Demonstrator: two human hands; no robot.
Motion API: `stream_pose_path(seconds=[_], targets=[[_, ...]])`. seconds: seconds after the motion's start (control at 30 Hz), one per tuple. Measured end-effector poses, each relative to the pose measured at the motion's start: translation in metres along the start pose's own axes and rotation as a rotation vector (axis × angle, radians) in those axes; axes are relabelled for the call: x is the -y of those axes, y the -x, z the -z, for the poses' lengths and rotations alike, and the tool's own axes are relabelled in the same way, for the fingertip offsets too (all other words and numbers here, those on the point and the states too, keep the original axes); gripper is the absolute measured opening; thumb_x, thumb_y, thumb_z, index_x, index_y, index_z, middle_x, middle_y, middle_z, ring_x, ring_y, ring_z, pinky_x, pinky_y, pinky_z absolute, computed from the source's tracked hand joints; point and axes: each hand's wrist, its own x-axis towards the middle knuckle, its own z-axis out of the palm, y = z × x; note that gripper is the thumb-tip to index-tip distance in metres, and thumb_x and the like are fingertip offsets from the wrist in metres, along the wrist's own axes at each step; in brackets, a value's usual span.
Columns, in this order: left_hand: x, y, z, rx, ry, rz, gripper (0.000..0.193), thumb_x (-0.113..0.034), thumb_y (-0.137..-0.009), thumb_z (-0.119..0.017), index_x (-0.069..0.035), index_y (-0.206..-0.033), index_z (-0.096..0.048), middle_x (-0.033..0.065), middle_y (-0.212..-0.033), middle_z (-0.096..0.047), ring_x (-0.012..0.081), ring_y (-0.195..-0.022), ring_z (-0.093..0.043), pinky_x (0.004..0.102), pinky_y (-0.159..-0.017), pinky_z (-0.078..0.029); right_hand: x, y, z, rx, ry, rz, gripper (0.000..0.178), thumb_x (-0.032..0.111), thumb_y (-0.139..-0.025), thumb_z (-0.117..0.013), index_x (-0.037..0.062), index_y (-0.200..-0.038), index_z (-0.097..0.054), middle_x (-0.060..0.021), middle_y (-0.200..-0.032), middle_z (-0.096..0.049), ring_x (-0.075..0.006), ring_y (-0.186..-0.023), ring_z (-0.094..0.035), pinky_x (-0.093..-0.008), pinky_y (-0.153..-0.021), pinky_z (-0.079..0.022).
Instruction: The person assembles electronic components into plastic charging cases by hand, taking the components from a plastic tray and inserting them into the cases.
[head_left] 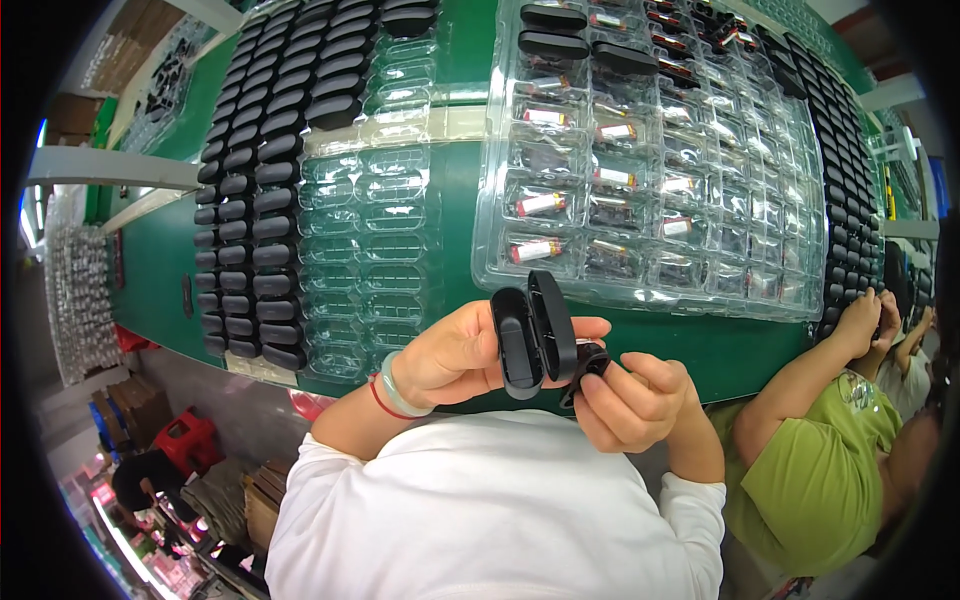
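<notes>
My left hand is wrapped round a black oval hinged case, held in front of my chest at the table's near edge. The case stands open, its lid tilted up on the right side. Close beside the lid, my right hand pinches a small black earphone-like piece. My fingers cover much of that piece, so its full shape is hidden. A thin dark loop hangs just below it.
On the green table, rows of black oval cases fill part of a clear tray at left. A larger clear compartment tray ahead holds small bagged parts. More black cases stand at right, near a co-worker in green.
</notes>
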Motion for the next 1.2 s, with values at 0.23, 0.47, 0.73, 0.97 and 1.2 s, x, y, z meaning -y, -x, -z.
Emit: stream_pose_path(seconds=[0.23, 0.47, 0.73, 0.97, 1.2], targets=[[-0.014, 0.002, -0.003, -0.173, -0.271, -0.108, 0.055, -0.026, -0.081, -0.066, 0.004, -0.122, -0.045, 0.0183, -0.118, -0.053, 0.0237, -0.1, -0.058, 0.034, -0.082, -0.051, 0.003, 0.004, 0.006, -0.133, -0.124, -0.383, 0.027, 0.002, -0.065, -0.066, 0.011, -0.089, -0.059, -0.0057, -0.094, -0.056, -0.0163, -0.076, -0.053, -0.0288, -0.062, -0.04], [-0.004, 0.006, -0.002, -0.386, -0.481, -0.361, 0.033, 0.007, -0.076, -0.064, 0.005, -0.106, -0.051, 0.0149, -0.092, -0.064, 0.0196, -0.071, -0.066, 0.0254, -0.06, -0.057, 0.009, -0.005, 0.011, -0.148, -0.053, -0.531, 0.034, 0.007, -0.061, -0.074, 0.0115, -0.092, -0.063, -0.0062, -0.092, -0.056, -0.0206, -0.081, -0.052, -0.0332, -0.065, -0.044], [0.016, -0.006, -0.007, -0.306, -0.665, -0.48, 0.04, 0.012, -0.074, -0.065, 0.005, -0.109, -0.049, 0.0158, -0.111, -0.057, 0.0206, -0.101, -0.059, 0.0317, -0.087, -0.051, 0.015, -0.042, 0.015, 0.015, 0.042, -0.539, 0.027, 0.006, -0.064, -0.072, 0.0071, -0.091, -0.067, -0.0062, -0.087, -0.056, -0.0195, -0.076, -0.057, -0.0319, -0.062, -0.037], [0.003, 0.004, 0.002, 0.039, -0.332, -0.191, 0.068, -0.001, -0.073, -0.072, 0.001, -0.127, -0.031, 0.0143, -0.128, -0.045, 0.0178, -0.115, -0.048, 0.0338, -0.096, -0.043, 0.013, -0.041, 0.018, 0.068, 0.013, -0.52, 0.028, 0.009, -0.065, -0.07, 0.0073, -0.093, -0.067, -0.0047, -0.086, -0.058, -0.0164, -0.074, -0.056, -0.0306, -0.062, -0.036], [-0.006, 0.001, -0.003, 0.022, -0.2, 0.018, 0.069, 0.0, -0.074, -0.07, 0.002, -0.13, -0.031, 0.0129, -0.124, -0.046, 0.0142, -0.109, -0.051, 0.0277, -0.091, -0.044, 0.012, -0.042, 0.024, 0.057, -0.151, -0.516, 0.031, 0.01, -0.063, -0.071, 0.008, -0.093, -0.067, -0.004, -0.085, -0.059, -0.0159, -0.074, -0.056, -0.0298, -0.063, -0.038]])
